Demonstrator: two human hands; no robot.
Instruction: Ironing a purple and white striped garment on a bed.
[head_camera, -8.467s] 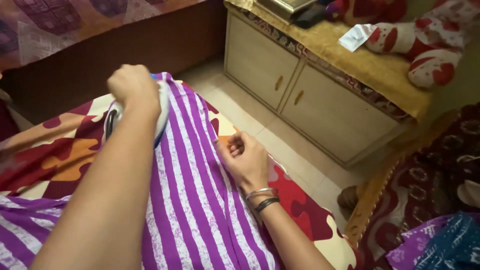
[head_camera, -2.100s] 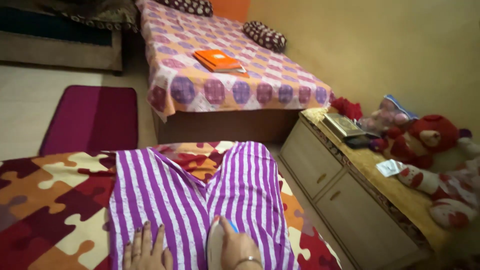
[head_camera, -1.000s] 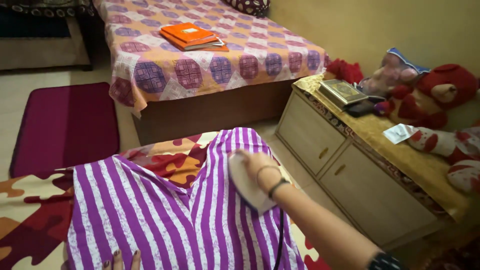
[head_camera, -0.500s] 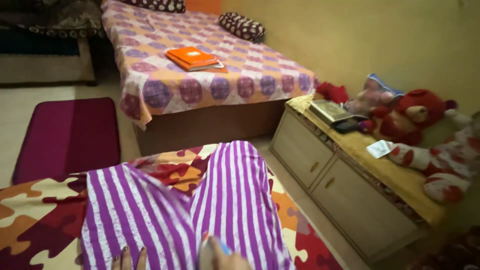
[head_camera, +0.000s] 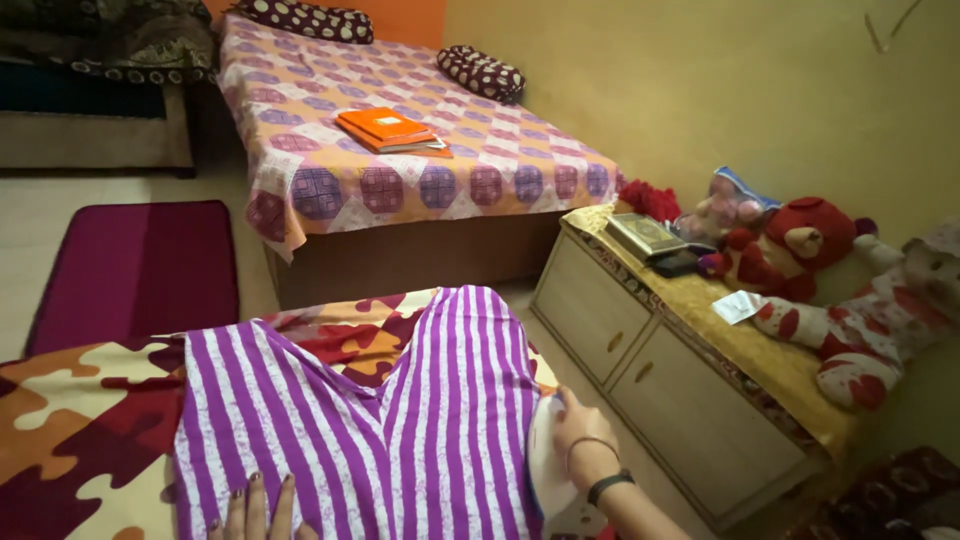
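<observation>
Now garment under both hands.

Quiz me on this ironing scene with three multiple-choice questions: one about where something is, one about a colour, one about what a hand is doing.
1. Where do the orange books lie?
A on the bed
B on the cabinet
C on the rug

2. What colours are the garment's stripes?
A blue and yellow
B purple and white
C green and black

3. What is the right hand doing?
A hanging free
B holding a cup
C gripping the iron

Answers:
1 A: the orange books rest on the patterned bed.
2 B: the striped garment is purple and white.
3 C: the right hand holds the iron at the garment's edge; the left hand presses the cloth flat.
</observation>
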